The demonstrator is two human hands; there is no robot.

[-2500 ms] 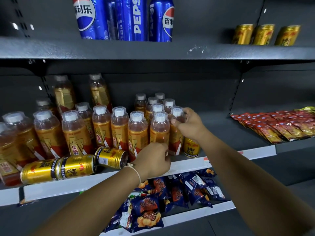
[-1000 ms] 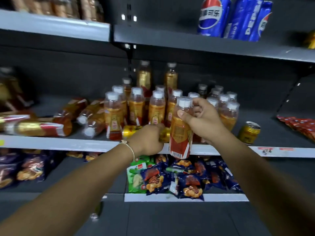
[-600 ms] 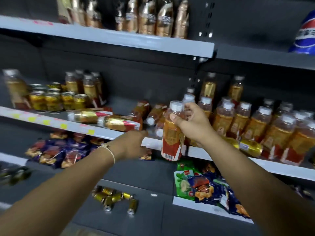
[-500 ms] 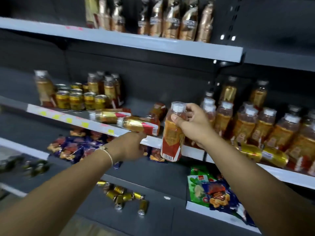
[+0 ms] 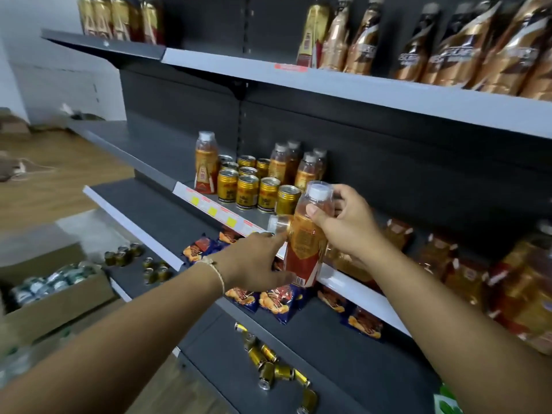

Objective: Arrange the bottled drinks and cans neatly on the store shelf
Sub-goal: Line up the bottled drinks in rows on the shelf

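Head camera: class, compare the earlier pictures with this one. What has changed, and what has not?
The right hand lifted one bottle from the upright group and carried it leftward along the shelf, toward the upright cans. The left hand followed and now touches its base. The right hand's grip near the cap is unchanged.

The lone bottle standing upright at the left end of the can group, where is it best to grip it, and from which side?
Grip the lone bottle round its narrow shoulder just under the white cap, coming from the front left. That side is bare shelf, while gold cans stand close on its right. It stands upright, so lifting it straight up should be easy.
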